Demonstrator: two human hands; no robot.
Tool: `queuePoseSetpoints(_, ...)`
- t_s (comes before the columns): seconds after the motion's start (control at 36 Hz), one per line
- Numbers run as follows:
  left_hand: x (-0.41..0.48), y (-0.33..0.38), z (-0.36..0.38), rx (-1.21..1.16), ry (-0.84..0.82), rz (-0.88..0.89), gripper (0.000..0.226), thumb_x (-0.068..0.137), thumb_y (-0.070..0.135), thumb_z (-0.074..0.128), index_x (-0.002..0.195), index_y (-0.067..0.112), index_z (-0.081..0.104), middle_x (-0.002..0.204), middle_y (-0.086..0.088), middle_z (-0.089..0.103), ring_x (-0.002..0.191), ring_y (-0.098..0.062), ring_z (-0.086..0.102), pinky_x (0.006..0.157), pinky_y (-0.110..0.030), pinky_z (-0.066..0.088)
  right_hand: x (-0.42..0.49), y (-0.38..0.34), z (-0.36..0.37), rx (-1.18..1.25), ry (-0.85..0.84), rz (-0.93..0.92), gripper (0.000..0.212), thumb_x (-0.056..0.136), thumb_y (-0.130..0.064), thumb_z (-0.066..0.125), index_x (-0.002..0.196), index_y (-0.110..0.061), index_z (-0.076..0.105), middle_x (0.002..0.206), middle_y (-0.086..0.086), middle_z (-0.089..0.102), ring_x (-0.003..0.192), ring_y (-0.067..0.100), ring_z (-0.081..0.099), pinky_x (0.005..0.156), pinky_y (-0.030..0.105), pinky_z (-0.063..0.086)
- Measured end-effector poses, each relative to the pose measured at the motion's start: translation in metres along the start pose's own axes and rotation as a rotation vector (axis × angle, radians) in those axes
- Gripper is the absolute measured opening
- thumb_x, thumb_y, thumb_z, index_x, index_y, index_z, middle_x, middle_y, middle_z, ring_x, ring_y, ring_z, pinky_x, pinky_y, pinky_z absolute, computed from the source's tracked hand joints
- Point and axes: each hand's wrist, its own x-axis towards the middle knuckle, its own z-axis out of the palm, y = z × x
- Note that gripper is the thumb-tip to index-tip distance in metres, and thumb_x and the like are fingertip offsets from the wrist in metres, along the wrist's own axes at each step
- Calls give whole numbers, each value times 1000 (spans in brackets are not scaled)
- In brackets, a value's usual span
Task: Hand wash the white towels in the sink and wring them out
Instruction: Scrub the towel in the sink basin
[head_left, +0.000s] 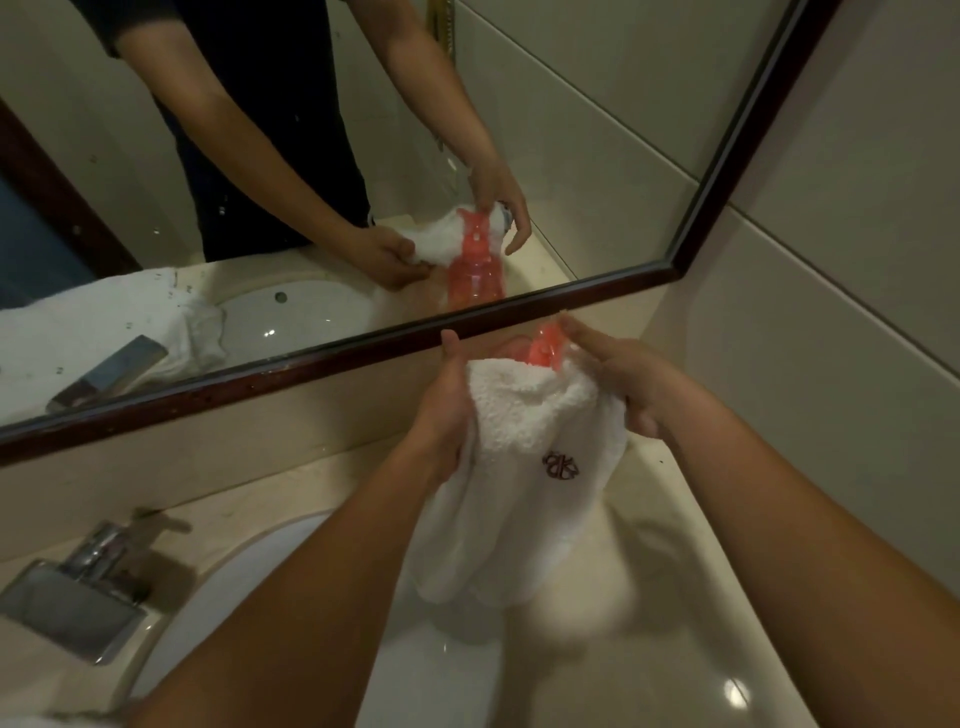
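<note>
- Spanning 9 to 1 o'clock, a dark-framed mirror (724, 171) reflects the person's arms.
- White sink (467, 675) fills 6 o'clock.
- White towel (524, 467), dark monogram showing, hangs at centre above the sink's far edge.
- Chrome faucet (78, 587) sits at 8 o'clock.
- Left hand (447, 415) clutches the towel's left fold, fingers curled in.
- Right hand (623, 384) lies against its right side, fingers stretched toward the pink bottle (545, 348) at the towel's 12 o'clock; whether it grips is unclear.
</note>
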Motion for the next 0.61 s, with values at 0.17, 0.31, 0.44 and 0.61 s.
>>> queuePoseSetpoints(0.17,-6,-5,-12,82,84,-59,108,73,102,22,113,22,81,109,-6,81,111,-28,75,113,-49,49,-17,18,-15,286,-181,61,33,102,-32,67,115,-3,75,108,14,78,96,26,77,90,38,65)
queuePoseSetpoints(0.31,-24,-6,-9,217,154,9,82,99,80,17,85,24,76,88,3,77,93,-17,71,100,-37,51,-40,33,-14,324,-154,93,31,110,-21,53,124,1,71,114,17,79,96,26,80,90,40,63)
queuePoseSetpoints(0.44,-37,-14,-13,270,215,127,77,108,66,19,80,14,68,75,2,67,71,-9,60,66,-26,45,-68,47,1,344,-123,82,33,111,-26,52,119,-2,72,112,17,80,95,27,81,86,41,65)
queuePoseSetpoints(0.61,-66,-6,-35,311,281,279,78,107,65,11,142,18,61,138,-7,63,131,-22,57,118,-40,38,-78,44,53,337,-30,-87,39,110,-33,56,135,-6,67,122,13,78,115,25,76,108,39,54)
